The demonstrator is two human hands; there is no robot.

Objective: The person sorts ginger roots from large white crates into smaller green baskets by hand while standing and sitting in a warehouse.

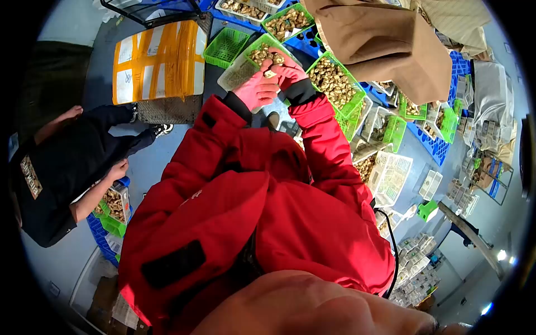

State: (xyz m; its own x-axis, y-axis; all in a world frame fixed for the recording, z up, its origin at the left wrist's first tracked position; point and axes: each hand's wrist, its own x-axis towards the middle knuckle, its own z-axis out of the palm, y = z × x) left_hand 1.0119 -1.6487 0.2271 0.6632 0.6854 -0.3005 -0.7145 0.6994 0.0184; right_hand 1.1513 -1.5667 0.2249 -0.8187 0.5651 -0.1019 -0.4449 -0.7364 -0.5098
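Grip: R hand (290, 71), pink-gloved, looks closed around a brown mushroom-like piece (277, 58); L hand (259, 92), same glove color, bends its fingers just beside a pale piece (270, 73) btwn the two, can't tell if it's pinching it. Long axis of either piece: too small to call. Red jacket (318, 223) behind both has a small pale mark (195, 194) on the front, unreadable. Just fwd of the fingertips is a green basket (268, 39) w/ more such pieces in it; R hand is nearer, overlapping its R side in view, while L hand sits lower, toward the body. Basket's long axis is partly hidden by the hands, so no call. White basket (234, 72) is at its L edge, w/ a 2nd green basket (227, 47) further L; a big green crate (354, 103) of pieces is R of the R hand. Further L, an orange-taped box (162, 61) has white panels w/ dark pen-like marks, illegible at this res. Farther out L, a co-worker in dark clothes (84, 153) has a lettering-like strip (30, 177) on the top, also unreadable. No brand legible.
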